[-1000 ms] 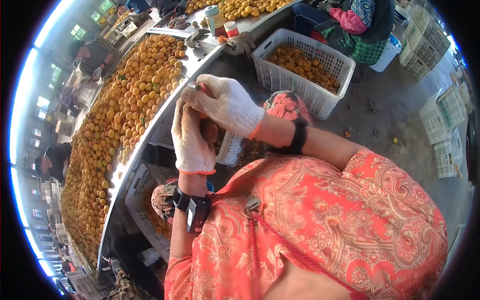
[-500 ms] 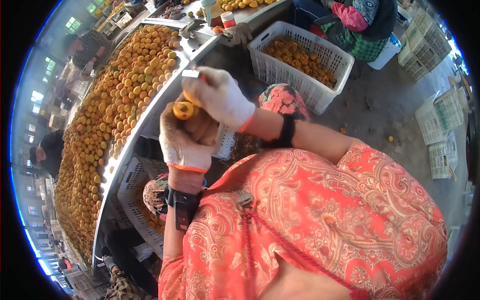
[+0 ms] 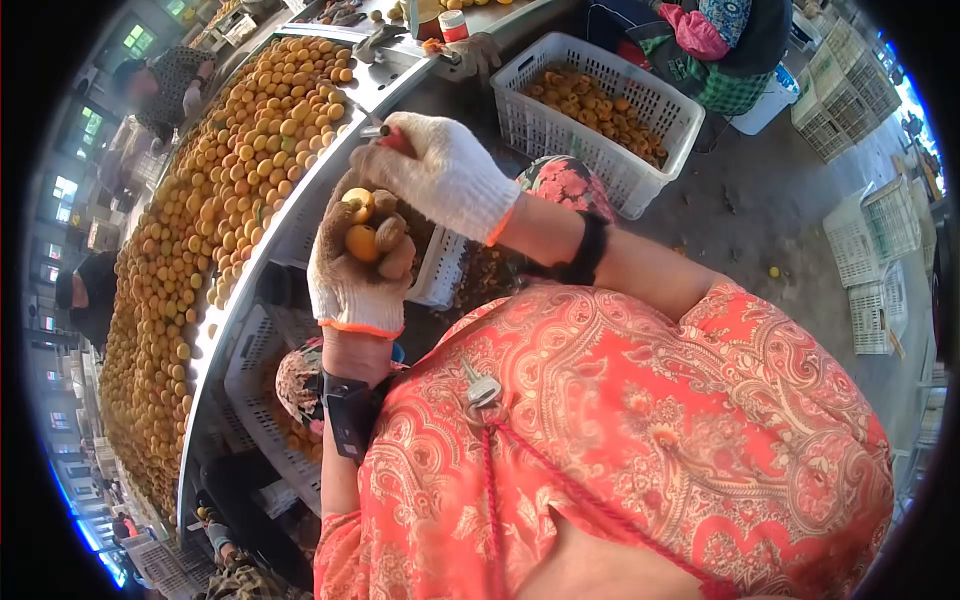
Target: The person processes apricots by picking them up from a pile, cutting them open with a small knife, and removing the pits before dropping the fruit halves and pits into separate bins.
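Note:
My left hand (image 3: 345, 275), in a soiled white work glove with an orange cuff, is closed around apricots. A pale yellow apricot (image 3: 358, 204) sits near its fingertips, and an orange apricot (image 3: 362, 243) lies lower in the palm. Just above them my right hand (image 3: 445, 170), gloved the same way, grips a small knife (image 3: 398, 141) with a red handle. Its short metal blade points left, toward the table edge, and the right fingertips overlap the top of the left glove. A broad heap of apricots (image 3: 235, 180) covers the metal table (image 3: 378, 85) to the left.
A white crate (image 3: 655, 185) of opened apricots stands beyond my right arm. Another crate (image 3: 240, 375) sits below the table edge at left. Grey gloves (image 3: 475, 55) and a red-and-white jar (image 3: 453, 27) lie at the table's far end. A co-worker (image 3: 740, 60) sits at upper right, near stacked crates (image 3: 850, 90).
The cut apricot showing its dark centre is no longer seen; two apricots now show in my left hand. My right hand has turned, exposing the red handle, and sits slightly higher.

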A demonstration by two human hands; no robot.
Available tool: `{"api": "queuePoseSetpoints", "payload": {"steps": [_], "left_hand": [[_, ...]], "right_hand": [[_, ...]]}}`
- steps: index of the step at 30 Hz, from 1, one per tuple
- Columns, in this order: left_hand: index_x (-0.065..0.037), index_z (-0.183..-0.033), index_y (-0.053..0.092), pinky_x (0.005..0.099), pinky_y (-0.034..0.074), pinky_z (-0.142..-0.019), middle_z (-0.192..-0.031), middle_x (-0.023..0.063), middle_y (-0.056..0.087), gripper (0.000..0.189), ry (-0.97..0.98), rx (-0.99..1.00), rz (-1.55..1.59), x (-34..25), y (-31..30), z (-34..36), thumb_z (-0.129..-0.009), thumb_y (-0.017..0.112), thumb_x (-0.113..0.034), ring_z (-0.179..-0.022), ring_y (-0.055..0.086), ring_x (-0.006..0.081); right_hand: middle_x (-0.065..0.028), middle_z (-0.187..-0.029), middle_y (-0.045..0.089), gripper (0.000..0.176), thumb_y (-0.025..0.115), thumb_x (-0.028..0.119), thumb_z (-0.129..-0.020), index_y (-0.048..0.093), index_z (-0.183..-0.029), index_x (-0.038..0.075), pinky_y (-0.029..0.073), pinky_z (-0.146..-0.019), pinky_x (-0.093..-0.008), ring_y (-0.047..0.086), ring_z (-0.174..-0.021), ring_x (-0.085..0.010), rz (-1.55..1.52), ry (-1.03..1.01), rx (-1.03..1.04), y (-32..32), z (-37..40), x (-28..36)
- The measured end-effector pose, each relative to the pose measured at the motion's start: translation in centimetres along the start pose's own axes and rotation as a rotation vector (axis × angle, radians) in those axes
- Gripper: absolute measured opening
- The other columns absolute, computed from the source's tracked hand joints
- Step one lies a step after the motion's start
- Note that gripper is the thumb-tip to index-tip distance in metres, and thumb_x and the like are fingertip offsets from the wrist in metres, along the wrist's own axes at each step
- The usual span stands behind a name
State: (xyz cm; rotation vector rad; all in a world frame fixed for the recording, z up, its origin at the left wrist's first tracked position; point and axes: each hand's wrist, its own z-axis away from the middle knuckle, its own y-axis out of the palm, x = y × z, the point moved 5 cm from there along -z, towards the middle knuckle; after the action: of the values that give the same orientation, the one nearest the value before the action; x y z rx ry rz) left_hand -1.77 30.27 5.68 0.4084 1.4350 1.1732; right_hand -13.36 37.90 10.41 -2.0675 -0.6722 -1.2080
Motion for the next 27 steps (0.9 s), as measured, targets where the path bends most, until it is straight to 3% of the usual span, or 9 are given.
{"api": "queuePoseSetpoints", "payload": {"steps": [1,3,8,11,15,17,21,23,27], "left_hand": [[-0.008,-0.100,0.059,0.0250,0.033,-0.041,-0.084,0.0079,0.058,0.015,0.001,0.003,-0.001,0.2,0.0,0.3,-0.095,0.056,-0.023,-0.056,0.046,0.0151],[-0.011,-0.131,0.054,0.0202,0.035,-0.040,-0.103,0.0079,0.063,0.036,0.105,0.052,-0.223,-0.1,0.5,0.6,-0.096,0.056,-0.019,-0.062,0.055,0.0120],[-0.010,-0.102,0.057,0.0188,0.029,-0.037,-0.080,0.0010,0.057,0.022,0.259,-0.353,-0.577,-0.1,1.8,1.4,-0.098,0.057,-0.031,-0.048,0.048,0.0081],[-0.009,-0.100,0.058,0.0193,0.028,-0.037,-0.076,-0.0005,0.056,0.021,0.176,-0.239,-0.637,-0.2,1.6,1.5,-0.097,0.058,-0.030,-0.046,0.045,0.0067],[-0.008,-0.092,0.058,0.0189,0.026,-0.039,-0.071,-0.0016,0.054,0.020,0.376,-0.164,-0.684,-0.6,2.3,2.0,-0.096,0.060,-0.027,-0.046,0.044,0.0048],[-0.006,-0.096,0.060,0.0182,0.026,-0.040,-0.071,-0.0018,0.055,0.021,0.368,-0.187,-0.674,-0.4,2.5,2.2,-0.097,0.059,-0.026,-0.046,0.043,0.0042],[-0.004,-0.106,0.062,0.0178,0.027,-0.041,-0.071,-0.0025,0.056,0.025,0.369,-0.128,-0.723,-0.5,1.9,2.2,-0.097,0.057,-0.027,-0.048,0.045,0.0039],[-0.004,-0.109,0.063,0.0179,0.027,-0.041,-0.070,-0.0028,0.056,0.027,0.373,-0.074,-0.726,-0.4,2.5,2.2,-0.098,0.056,-0.028,-0.048,0.045,0.0041],[-0.010,-0.098,0.064,0.0193,0.028,-0.039,-0.067,-0.0025,0.057,0.022,0.238,-0.283,-0.582,-0.4,2.3,1.7,-0.098,0.057,-0.031,-0.047,0.048,0.0065]], "right_hand": [[-0.0207,-0.070,0.062,0.035,0.067,0.034,-0.089,0.062,-0.083,-0.001,0.049,-0.062,-0.0402,0.065,-0.068,-0.0346,-0.039,-0.053,-0.061,-0.7,0.0,0.3],[-0.0203,-0.070,0.062,0.035,0.067,0.033,-0.089,0.061,-0.082,0.000,0.049,-0.062,-0.0393,0.064,-0.068,-0.0332,-0.078,-0.005,0.021,-0.3,0.5,0.4],[-0.0147,-0.070,0.059,0.030,0.069,0.027,-0.090,0.060,-0.083,-0.001,0.047,-0.064,-0.0360,0.060,-0.069,-0.0146,-0.220,0.011,0.034,0.9,0.7,-0.9],[-0.0079,-0.073,0.060,0.024,0.068,0.023,-0.091,0.061,-0.088,0.000,0.048,-0.064,-0.0330,0.057,-0.074,-0.0093,-0.231,0.016,0.014,0.8,0.9,-0.1],[-0.0018,-0.082,0.063,0.020,0.063,0.024,-0.096,0.064,-0.095,0.004,0.048,-0.060,-0.0269,0.057,-0.071,-0.0083,-0.744,0.260,0.085,1.9,1.3,-0.5],[-0.0083,-0.088,0.063,0.020,0.060,0.022,-0.098,0.056,-0.103,0.003,0.058,-0.060,-0.0355,0.067,-0.072,-0.0221,-0.880,0.393,0.252,2.5,1.4,-0.9],[-0.0090,-0.088,0.063,0.018,0.059,0.021,-0.099,0.056,-0.102,0.004,0.059,-0.058,-0.0375,0.068,-0.069,-0.0248,-0.901,0.520,0.211,2.6,1.9,-0.9],[-0.0020,-0.075,0.060,0.018,0.059,0.023,-0.097,0.060,-0.096,0.005,0.044,-0.049,-0.0292,0.055,-0.057,-0.0131,-0.884,0.593,0.168,2.6,2.2,-1.0],[-0.0108,-0.087,0.067,0.018,0.061,0.019,-0.096,0.057,-0.106,0.004,0.054,-0.062,-0.0367,0.069,-0.074,-0.0266,-0.447,0.082,0.030,1.5,1.3,-0.6]]}}
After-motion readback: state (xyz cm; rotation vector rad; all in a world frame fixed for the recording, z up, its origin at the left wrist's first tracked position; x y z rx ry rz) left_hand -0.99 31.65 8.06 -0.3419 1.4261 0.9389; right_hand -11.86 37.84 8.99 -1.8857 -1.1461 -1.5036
